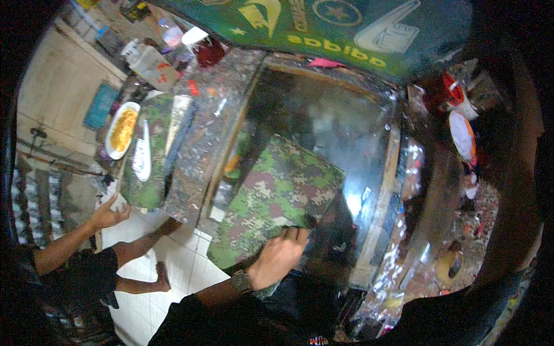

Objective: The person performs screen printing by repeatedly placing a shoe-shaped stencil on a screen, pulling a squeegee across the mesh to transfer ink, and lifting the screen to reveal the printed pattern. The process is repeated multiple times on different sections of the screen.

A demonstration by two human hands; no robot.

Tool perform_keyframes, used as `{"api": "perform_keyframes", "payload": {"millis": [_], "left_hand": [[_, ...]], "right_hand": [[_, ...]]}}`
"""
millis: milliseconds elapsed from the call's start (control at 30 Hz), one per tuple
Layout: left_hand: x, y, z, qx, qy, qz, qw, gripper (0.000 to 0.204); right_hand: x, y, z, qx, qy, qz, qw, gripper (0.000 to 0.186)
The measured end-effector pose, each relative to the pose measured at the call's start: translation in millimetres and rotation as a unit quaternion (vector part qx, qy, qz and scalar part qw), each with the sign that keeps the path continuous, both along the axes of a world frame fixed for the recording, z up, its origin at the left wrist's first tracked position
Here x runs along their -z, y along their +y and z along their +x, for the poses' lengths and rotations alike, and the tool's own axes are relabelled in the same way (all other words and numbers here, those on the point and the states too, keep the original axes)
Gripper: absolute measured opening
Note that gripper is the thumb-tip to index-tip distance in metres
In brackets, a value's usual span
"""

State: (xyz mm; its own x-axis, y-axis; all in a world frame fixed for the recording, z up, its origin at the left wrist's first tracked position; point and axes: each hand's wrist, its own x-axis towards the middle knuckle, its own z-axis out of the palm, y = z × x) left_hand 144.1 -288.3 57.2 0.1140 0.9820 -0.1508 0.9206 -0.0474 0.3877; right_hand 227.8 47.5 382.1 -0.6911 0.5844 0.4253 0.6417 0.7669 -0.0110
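Note:
My left hand (pixel 278 256), with a dark watch on its wrist, reaches up from the lower middle. Its curled fingers grip the lower right edge of a camouflage panel (pixel 271 190) patterned in green, brown and tan; the fingertips are partly hidden. The panel lies tilted on a dark, glossy surface (pixel 363 155) inside a worn frame (pixel 392 150). I do not see my right hand.
A co-worker's hand (pixel 112 213) is beside another camouflage piece (pixel 144 190) at left, near a white cutout (pixel 142 153) and an oval dish (pixel 118 132). A printed green board (pixel 323 29) spans the top. Clutter and a tape roll (pixel 447 268) line the right. Tiled floor (pixel 179 265) shows below.

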Motion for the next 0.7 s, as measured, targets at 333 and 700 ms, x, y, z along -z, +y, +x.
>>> {"api": "perform_keyframes", "payload": {"millis": [333,700], "left_hand": [[75.8,-185.3,-107.9,-0.637,-0.536,0.173,0.527,0.042],[54.4,-121.8,-240.7,-0.426,-0.125,0.168,0.88,0.055]], "right_hand": [[85.6,-89.3,33.1,-0.006,-0.038,-0.082,0.996,0.062],[89.9,-95.8,34.6,-0.01,-0.043,-0.085,0.995,0.061]]}}
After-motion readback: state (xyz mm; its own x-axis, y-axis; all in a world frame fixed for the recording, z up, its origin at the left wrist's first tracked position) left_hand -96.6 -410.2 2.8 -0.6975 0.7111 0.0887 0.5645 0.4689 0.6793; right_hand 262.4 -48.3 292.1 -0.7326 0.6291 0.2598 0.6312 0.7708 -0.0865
